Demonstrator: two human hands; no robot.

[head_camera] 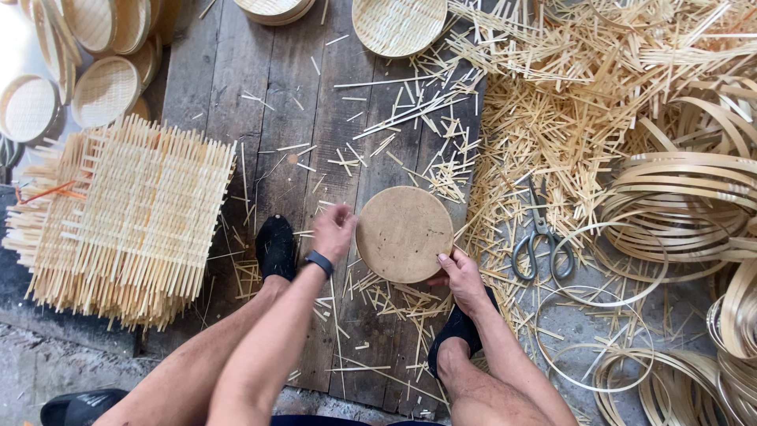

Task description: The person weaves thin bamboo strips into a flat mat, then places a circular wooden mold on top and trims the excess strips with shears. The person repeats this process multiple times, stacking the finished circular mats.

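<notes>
**Bamboo work: disc set between both hands**

Bamboo litter surrounds you, and the round brown disc [404,234] lies flat on the wooden boards [260,118] between your feet. Your left hand [334,229] sits at the disc's left edge with fingers curled down toward the rim; whether they truly pinch it you cannot tell from here. Your right hand [460,272] grips the lower right edge, thumb on top and fingers tucked underneath.

By the look of it, you are seating or squaring the disc on the boards, so the step in hand is positioning rather than cutting or weaving. A sensible next move would call for a steady hold with one hand while the other is freed, and for keeping the disc flat.

Scissors [540,237] lie just right of the disc among loose strips. A stack of woven mats [126,221] lies well to your left, bamboo hoops [686,205] pile up on your right, and finished trays [398,24] rest along the far edge.
</notes>
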